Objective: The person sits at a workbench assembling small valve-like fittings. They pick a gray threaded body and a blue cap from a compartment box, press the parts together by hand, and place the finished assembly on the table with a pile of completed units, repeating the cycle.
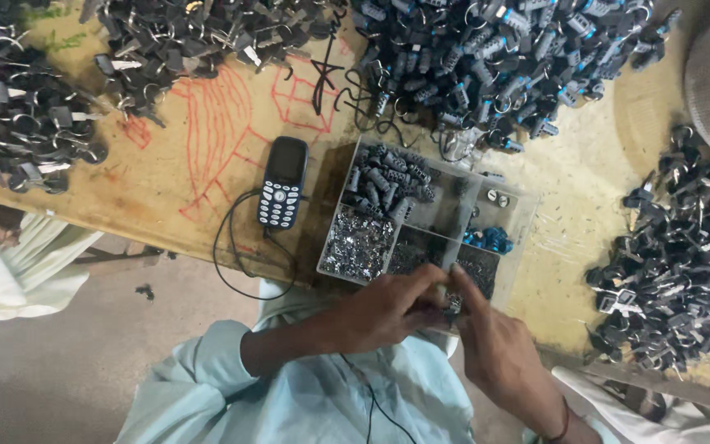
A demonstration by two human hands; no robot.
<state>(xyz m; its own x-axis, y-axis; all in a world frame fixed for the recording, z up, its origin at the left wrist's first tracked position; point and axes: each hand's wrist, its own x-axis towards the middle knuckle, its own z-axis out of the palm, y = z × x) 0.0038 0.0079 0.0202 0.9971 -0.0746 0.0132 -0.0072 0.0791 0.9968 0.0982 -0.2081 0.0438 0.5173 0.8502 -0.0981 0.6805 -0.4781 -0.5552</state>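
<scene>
We are pinching a small metal part (453, 305) between our left hand (388, 311) and right hand (499, 345), both sets of fingers closing on it. It is hovering just below the clear compartment tray (527, 215), whose left neighbour is a dark keypad phone (283, 182).

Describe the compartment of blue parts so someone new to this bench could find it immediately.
Start at the clear divided tray on the wooden table, just right of the dark phone. Go to its right side, above the hands: the blue parts sit there. Every other compartment holds grey or silvery pieces; only this one is bright blue.
</scene>
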